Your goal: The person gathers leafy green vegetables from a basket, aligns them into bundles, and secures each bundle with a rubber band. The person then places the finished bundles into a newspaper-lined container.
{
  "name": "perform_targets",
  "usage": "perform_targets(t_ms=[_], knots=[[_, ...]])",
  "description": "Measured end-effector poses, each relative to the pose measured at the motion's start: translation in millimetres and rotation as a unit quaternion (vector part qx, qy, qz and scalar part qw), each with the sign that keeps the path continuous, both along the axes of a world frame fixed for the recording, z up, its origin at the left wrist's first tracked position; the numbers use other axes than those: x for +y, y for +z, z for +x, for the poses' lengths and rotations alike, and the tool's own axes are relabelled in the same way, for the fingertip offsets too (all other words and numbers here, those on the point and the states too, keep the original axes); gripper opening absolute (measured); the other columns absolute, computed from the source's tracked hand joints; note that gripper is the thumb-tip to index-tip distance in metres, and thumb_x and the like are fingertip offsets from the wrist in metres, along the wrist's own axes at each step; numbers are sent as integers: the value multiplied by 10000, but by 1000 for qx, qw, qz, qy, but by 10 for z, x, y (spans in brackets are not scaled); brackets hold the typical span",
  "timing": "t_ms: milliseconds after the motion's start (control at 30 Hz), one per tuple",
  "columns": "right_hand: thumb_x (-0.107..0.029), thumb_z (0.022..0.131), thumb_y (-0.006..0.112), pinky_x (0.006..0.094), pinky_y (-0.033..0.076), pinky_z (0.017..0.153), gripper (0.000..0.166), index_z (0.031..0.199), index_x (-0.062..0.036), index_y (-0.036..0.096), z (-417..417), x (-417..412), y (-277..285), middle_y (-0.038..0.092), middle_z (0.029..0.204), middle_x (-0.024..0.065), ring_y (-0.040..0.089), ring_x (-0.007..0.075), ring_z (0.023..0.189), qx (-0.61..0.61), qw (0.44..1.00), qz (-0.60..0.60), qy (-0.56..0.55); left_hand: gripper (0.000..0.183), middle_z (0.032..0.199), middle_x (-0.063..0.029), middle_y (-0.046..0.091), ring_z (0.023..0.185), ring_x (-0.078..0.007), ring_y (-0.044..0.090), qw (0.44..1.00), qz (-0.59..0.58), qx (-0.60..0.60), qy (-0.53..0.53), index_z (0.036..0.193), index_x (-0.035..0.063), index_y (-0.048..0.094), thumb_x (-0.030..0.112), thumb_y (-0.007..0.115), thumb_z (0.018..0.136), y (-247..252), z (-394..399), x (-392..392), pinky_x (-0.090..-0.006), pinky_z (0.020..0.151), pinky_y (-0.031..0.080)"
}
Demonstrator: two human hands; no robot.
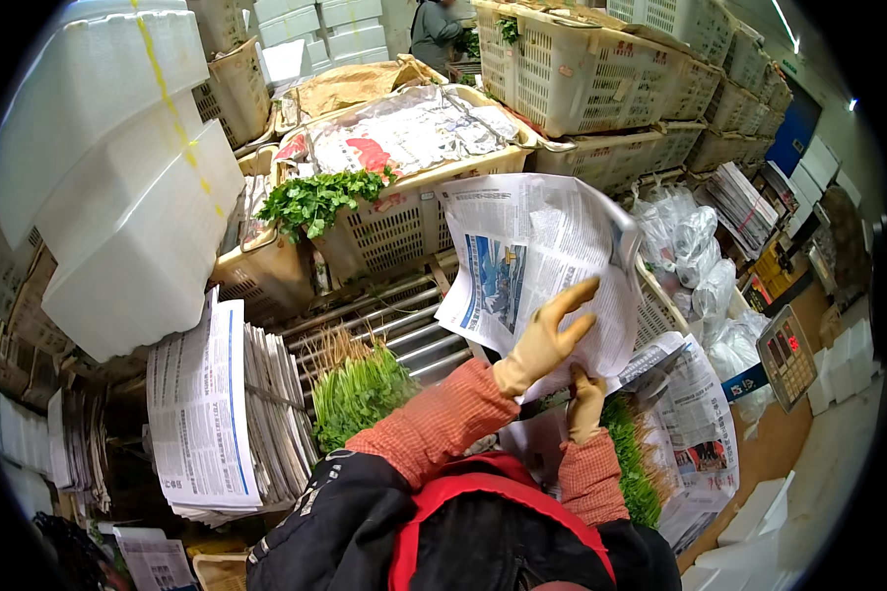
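Observation:
A large newspaper sheet stands raised and curled before me. My left hand, in a cream glove, is spread against its near face, fingers apart. Lower right, my right hand, gloved too, pinches the sheet's bottom edge between thumb and fingers. A bunch of leafy greens with thin stems and roots lies beside my right forearm, next to more newspaper. Left of my left forearm, another bunch of rooted greens rests by the metal rollers.
A bound newspaper stack stands at left, below white foam boxes. Ahead is a plastic crate with leafy greens at its rim. Plastic bags and a digital scale display are at right. A person is at the back.

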State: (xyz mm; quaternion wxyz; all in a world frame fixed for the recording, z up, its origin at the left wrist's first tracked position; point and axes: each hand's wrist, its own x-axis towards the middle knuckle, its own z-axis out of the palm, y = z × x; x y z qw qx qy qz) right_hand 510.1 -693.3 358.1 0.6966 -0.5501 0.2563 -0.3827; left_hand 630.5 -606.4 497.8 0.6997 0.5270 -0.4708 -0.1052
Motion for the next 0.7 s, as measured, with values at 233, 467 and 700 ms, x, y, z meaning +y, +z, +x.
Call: perform_targets(t_ms=[233, 467, 700], knots=[[-190, 820, 689, 273, 434, 737, 320, 998, 63, 604, 133, 66, 205, 628, 909, 59, 544, 136, 790, 18, 998, -50, -23, 594, 1127, -201, 579, 1016, -322, 580, 929, 169, -285, 164, 1261, 7, 460, 225, 695, 760, -1119, -215, 605, -376, 866, 466], [-167, 822, 698, 247, 427, 618, 233, 869, 51, 630, 490, 371, 592, 630, 786, 22, 512, 83, 681, 65, 992, -100, -35, 545, 913, -157, 633, 835, -325, 611, 946, 198, -204, 159, 1259, 32, 476, 154, 666, 763, -1154, -49, 735, -383, 739, 484], [-301, 850, 672, 241, 401, 605, 336, 826, 29, 615, 437, 364, 745, 577, 726, -24, 463, 64, 677, 72, 981, -179, -21, 329, 871, -176, 638, 782, -344, 611, 981, 79, -140, 113, 1143, 47, 575, 114, 594, 822, -957, 18, 778, -392, 678, 483]])
